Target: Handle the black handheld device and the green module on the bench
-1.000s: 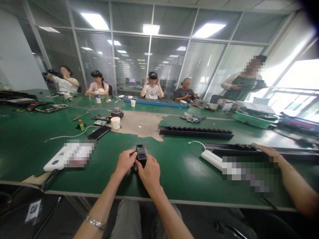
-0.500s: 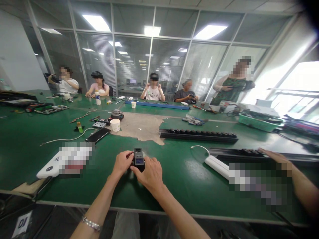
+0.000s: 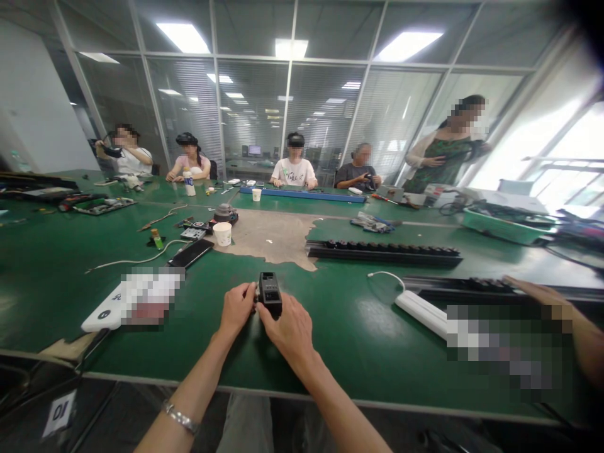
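A small black box-shaped device [image 3: 270,289], with rectangular openings in its upper face, is held just above the green table in front of me. My right hand [image 3: 290,321] wraps its right side, thumb across the near end. Against the left side, the pinched fingers of my left hand [image 3: 237,307] grip its edge; a small light bit shows beside those fingertips, too small to name. The device's underside is hidden.
On the left lie a white power bank-like box [image 3: 104,313] and a black phone-like slab [image 3: 191,253] near a paper cup [image 3: 223,234]. To the right are a black rail [image 3: 387,255], a white power strip [image 3: 422,314] and another person's hand [image 3: 533,290]. Several people sit or stand opposite.
The device has tilted and turned slightly in my hands, its near end now showing more. My view has shifted a little. The person opposite has lowered both hands to the table.
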`<act>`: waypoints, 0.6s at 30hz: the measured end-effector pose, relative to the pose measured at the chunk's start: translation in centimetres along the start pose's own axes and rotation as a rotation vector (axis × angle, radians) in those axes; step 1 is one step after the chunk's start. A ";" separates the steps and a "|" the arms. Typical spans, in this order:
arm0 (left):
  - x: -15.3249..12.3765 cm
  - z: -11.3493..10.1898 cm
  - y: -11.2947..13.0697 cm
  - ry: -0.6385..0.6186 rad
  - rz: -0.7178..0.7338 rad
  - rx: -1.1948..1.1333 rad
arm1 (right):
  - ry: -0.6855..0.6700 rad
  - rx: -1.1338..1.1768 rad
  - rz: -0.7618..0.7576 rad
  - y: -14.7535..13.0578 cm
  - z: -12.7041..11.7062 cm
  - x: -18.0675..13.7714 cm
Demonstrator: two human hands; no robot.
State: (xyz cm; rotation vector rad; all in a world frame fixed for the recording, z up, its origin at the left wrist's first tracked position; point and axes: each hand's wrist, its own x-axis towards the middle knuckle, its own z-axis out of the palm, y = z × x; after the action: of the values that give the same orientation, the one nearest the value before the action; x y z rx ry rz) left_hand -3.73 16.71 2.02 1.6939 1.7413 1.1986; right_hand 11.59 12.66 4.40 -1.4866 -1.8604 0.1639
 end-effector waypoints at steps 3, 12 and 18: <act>-0.1 0.1 -0.2 -0.027 -0.032 -0.051 | 0.036 0.071 -0.012 0.1 -0.9 0.2; -0.2 0.6 -0.4 -0.010 0.033 0.001 | 0.068 -0.012 0.132 5.2 -2.1 -0.4; -0.5 0.1 0.2 0.008 0.050 -0.021 | 0.046 -0.126 0.185 5.6 -2.4 -0.8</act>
State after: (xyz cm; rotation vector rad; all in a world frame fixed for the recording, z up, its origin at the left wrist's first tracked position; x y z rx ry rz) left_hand -3.40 16.27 2.01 1.7327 1.6942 1.2425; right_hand 17.58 12.93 2.82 -1.7346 -1.7227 0.1006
